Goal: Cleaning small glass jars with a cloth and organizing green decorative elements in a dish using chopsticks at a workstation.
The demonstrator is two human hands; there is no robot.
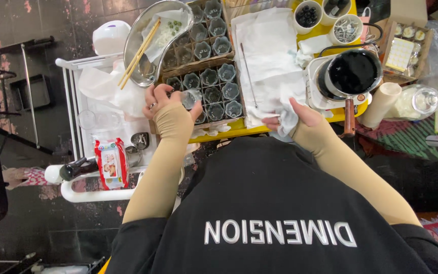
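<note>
Black shirt (275,213) fills the bottom of my view, tan sleeves run up from it. Left hand (164,101) is closed around a small clear glass cup (191,97), held just over the near wooden tray (206,124) of matching cups. Right hand (300,119) is clenched on a bunch of white cloth (280,104), which trails onto the yellow table (239,132) beside the tray.

Risks I flag: the glass cup looks slick and is pinched at the rim, so a twist against the cloth could pop it loose onto the packed cups below and chip several. The black pot (353,73) sits just beside the right wrist with its handle (349,117) sticking out toward me; an elbow swing would knock it. The metal basin (150,45) with chopsticks (139,53) overhangs the white cart (77,101), easy to tip.
</note>
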